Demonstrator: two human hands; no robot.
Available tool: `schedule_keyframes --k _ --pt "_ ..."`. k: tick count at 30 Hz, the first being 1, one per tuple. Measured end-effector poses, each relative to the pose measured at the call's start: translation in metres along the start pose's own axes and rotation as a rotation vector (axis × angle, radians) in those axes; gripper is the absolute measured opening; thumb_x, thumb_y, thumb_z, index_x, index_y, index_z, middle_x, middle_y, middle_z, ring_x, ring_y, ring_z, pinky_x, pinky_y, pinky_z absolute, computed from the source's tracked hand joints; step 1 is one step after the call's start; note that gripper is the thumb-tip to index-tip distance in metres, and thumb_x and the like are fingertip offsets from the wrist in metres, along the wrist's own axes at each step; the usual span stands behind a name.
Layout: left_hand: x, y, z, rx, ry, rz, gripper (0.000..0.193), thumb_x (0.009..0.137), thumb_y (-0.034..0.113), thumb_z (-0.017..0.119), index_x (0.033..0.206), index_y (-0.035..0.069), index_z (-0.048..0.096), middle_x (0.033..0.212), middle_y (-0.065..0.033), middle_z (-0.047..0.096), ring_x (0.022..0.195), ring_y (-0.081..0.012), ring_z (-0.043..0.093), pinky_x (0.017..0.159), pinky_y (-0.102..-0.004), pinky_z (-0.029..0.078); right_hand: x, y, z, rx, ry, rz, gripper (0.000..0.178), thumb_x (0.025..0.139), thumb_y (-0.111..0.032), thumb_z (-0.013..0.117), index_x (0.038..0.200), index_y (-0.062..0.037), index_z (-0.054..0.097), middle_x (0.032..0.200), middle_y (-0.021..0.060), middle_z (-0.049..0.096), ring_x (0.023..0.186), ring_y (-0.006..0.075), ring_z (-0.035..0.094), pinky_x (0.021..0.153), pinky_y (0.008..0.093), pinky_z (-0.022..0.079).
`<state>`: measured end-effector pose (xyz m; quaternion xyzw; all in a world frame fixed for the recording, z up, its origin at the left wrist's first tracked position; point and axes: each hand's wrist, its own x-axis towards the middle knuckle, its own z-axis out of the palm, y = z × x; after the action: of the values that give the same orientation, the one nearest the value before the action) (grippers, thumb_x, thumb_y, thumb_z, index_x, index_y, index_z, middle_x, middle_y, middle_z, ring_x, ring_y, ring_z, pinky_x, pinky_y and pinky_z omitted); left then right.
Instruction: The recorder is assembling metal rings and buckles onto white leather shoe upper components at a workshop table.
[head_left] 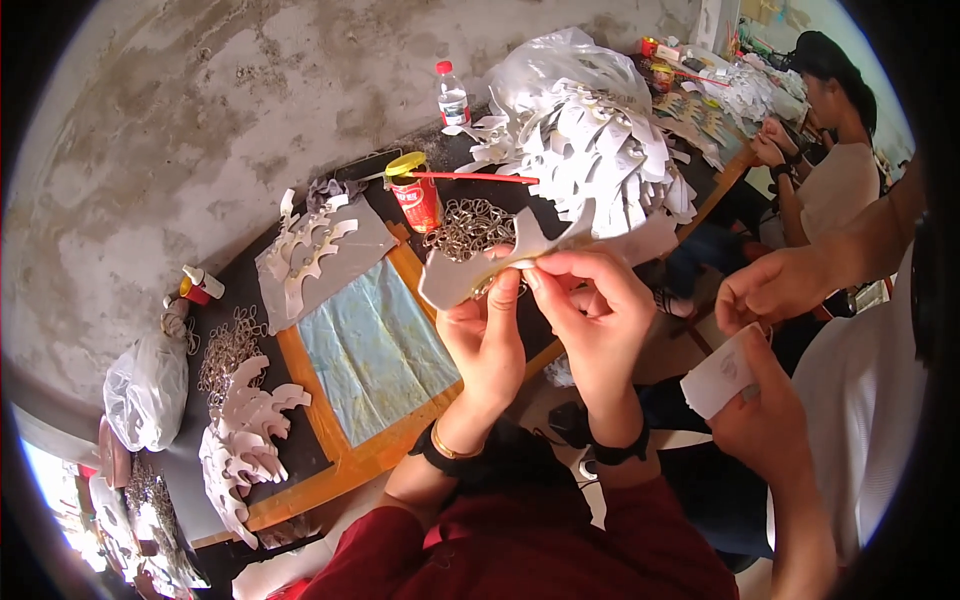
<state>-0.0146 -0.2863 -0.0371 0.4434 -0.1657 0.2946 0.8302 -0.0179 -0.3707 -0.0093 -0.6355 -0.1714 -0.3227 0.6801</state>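
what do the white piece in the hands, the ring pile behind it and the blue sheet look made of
White piece: maybe leather or faux leather, mostly matte; it keeps its cut, pointed outline.
Ring pile: likely metal, shiny, judging by the silvery glints.
Blue sheet: thin cloth or plastic, I can't tell which; creases and yellowish stains show.

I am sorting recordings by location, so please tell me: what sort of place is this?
Probably a small handwork workshop: a large heap of white shaped pieces and a pile of metal rings lie on the dark worktable, and another person is by a second white heap.
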Motion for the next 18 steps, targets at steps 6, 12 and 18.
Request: schedule_keyframes --k 6,12,18 --pt "-0.005 -0.005 -0.002 0.115 0.042 0.018 0.020 0.090 0.003 0.056 0.109 -0.001 0.054 0.104 -0.0071 0.060 0.095 -0.0120 0.056 0.084 -0.0245 0.044 0.000 0.011 -0.002 -0.287 -0.036 -0.367 0.021 0.066 0.006 0.072 0.082 -0.0020 0.062 0.074 0.0045 0.061 0.058 0.0120 0.058 0.046 0.0219 0.045" --pt "-0.010 -0.004 -0.008 0.207 0.028 0.034 0.010 0.089 0.000 0.053 0.098 0.000 0.048 0.103 -0.0119 0.057 0.095 -0.0142 0.054 0.081 -0.0259 0.045 -0.001 0.017 -0.001 -0.429 0.024 -0.686 0.022 0.065 0.006 0.074 0.083 -0.0014 0.062 0.074 0.0075 0.061 0.059 0.0163 0.059 0.052 0.0263 0.049" --pt "-0.005 -0.005 -0.010 0.174 -0.016 0.120 0.014 0.088 -0.003 0.053 0.095 0.002 0.042 0.102 -0.0157 0.056 0.092 -0.0174 0.053 0.082 -0.0272 0.044 0.001 0.018 -0.005 -0.474 0.059 -0.783 0.019 0.065 0.000 0.073 0.083 -0.0039 0.066 0.072 0.0039 0.058 0.058 0.0164 0.058 0.051 0.0278 0.049"
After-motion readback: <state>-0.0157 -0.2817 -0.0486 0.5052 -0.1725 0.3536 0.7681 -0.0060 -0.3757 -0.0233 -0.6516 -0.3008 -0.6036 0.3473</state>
